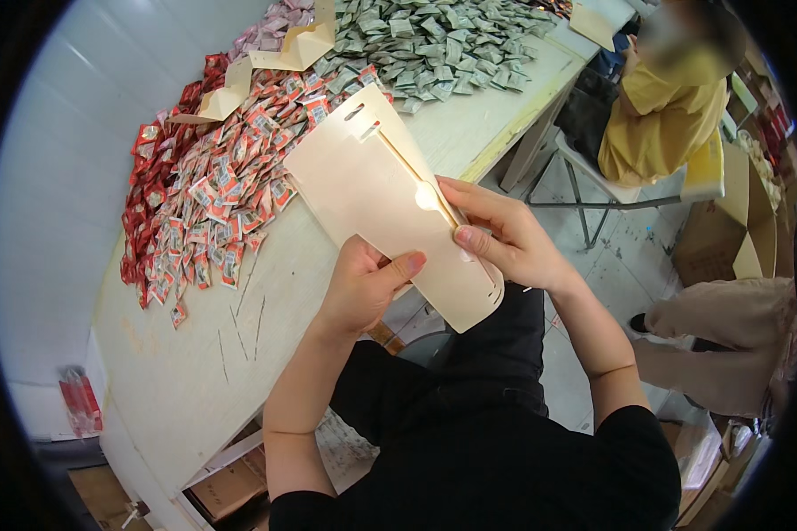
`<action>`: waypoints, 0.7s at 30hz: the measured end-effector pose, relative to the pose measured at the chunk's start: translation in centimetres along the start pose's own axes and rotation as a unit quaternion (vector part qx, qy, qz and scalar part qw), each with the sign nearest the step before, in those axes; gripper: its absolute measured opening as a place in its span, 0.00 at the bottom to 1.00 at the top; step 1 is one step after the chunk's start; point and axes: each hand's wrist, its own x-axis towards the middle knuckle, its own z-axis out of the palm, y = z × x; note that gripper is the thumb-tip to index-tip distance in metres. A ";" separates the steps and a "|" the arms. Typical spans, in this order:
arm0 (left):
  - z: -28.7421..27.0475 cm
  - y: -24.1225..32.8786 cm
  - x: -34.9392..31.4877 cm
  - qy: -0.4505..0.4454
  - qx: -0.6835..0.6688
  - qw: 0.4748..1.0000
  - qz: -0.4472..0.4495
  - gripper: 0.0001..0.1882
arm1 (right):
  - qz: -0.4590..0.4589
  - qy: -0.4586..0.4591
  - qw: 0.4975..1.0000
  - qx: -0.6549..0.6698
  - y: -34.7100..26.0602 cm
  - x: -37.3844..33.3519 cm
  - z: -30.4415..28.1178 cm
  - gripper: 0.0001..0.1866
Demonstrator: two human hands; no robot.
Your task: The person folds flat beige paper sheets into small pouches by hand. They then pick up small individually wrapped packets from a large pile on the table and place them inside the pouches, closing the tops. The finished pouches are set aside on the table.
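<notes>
The cream carton point(363, 190) was nearly flat, with a narrow slit running along its right side between the layers; its inside was mostly hidden. Near the far side, a brown box point(722, 234) stood on the floor with its flaps spread, its contents hard to make out. An opening under the table point(186, 380) held brown cardboard point(230, 487), and a clear bag point(81, 403) with something red in it hung beside the table's left end. On the tabletop lay 4 heaps of small sealed packets: green packets point(443, 53), pink packets point(270, 28), dark red packets point(144, 190) and red-and-white packets point(230, 190), with folded cream strips point(301, 49) standing among them.

The carton was held up between the 2 hands, tilted, its upper end over the table and its lower end above the lap. The left hand point(367, 279) was clamped on its lower left edge, thumb in front, fingers behind. The right hand point(505, 234) pinched the right edge beside the slit, thumb and fingertips close together on the card.
</notes>
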 end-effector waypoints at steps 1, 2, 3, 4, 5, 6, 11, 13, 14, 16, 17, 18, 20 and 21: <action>0.0 0.0 -0.1 -0.001 0.004 1.000 0.001 0.17 | 0.039 -0.014 0.999 0.031 -0.3 0.0 -0.1 0.28; 0.0 0.0 -0.1 -0.001 0.008 1.000 0.002 0.16 | 0.077 -0.028 0.995 0.062 -0.4 0.0 -0.2 0.29; -0.2 0.0 0.1 -0.011 0.009 1.000 -0.003 0.16 | 0.096 -0.041 0.989 0.106 -0.5 0.0 -0.3 0.28; -0.4 -0.1 0.3 -0.020 0.010 1.000 -0.008 0.16 | 0.115 -0.054 0.980 0.151 -0.6 0.1 -0.5 0.27; -0.5 -0.1 0.3 -0.029 0.011 0.999 -0.013 0.15 | 0.132 -0.067 0.969 0.195 -0.7 0.2 -0.6 0.26; -0.4 0.0 0.3 -0.023 0.009 1.000 -0.014 0.15 | 0.142 -0.068 0.968 0.195 -0.7 0.4 -0.6 0.27; -1.0 0.0 0.1 -0.023 0.004 0.999 -0.024 0.16 | 0.118 0.012 0.991 0.061 -0.1 0.5 0.0 0.24; -0.4 -0.5 0.0 0.044 0.019 0.999 0.015 0.19 | 0.053 0.073 0.986 -0.143 -0.2 0.6 0.8 0.23; 0.0 -0.8 -0.1 0.078 0.027 0.996 0.035 0.21 | -0.008 0.102 0.954 -0.281 -0.3 0.6 1.5 0.23; 0.2 -1.4 -0.3 0.092 0.083 0.989 0.083 0.24 | -0.065 0.117 0.910 -0.392 -0.6 0.8 2.1 0.23; 0.4 -1.6 -0.3 0.100 0.111 0.983 0.107 0.25 | -0.029 0.112 0.928 -0.355 -0.8 1.0 1.8 0.23; 0.8 -1.7 -0.3 0.126 0.126 0.972 0.152 0.26 | 0.007 0.105 0.942 -0.318 -0.9 1.2 1.4 0.24; 1.5 -1.8 -0.3 0.181 0.156 0.941 0.239 0.27 | -0.007 0.128 0.932 -0.340 -0.2 1.2 1.2 0.23; 1.2 -1.6 -0.2 0.229 0.364 0.836 0.340 0.27 | -0.055 0.137 0.902 -0.405 -0.3 1.3 1.3 0.23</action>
